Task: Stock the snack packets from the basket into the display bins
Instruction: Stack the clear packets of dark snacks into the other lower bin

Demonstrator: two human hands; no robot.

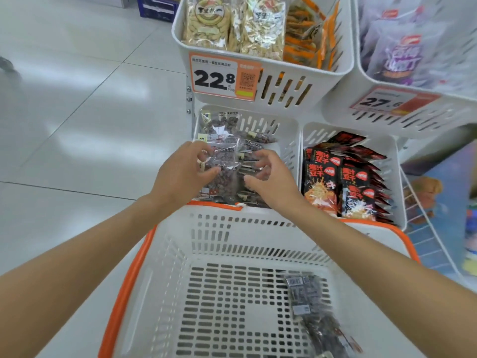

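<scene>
Left hand: thumb and curled fingers pinch the left edge of the front packet in the stack.
Clear plastic packets: see-through bags of dark red-brown pieces, standing in a row in the lower-left bin, between the two hands.
White slotted plastic bin: holds that row; its right portion looks bare behind the hands.
Right hand: fingers curled and spread; they seem to hook over the stack's right edge, with the thumb lower against the front packet.
Handling: probably light, soft and crinkly, with slick film and loose contents that shift. Judged best held by the flat side seams or top seal, both edges at once, so the row does not fan or slide.
White perforated basket with orange rim: sits just below the bins, nearly emptied.
Dark blurred packet with barcode label: lies flat on the basket floor, right of centre, still to stock. Likely thin and floppy; lift it by a short end.
Black-and-red foil packets: fill the neighbouring right bin, untouched.
</scene>
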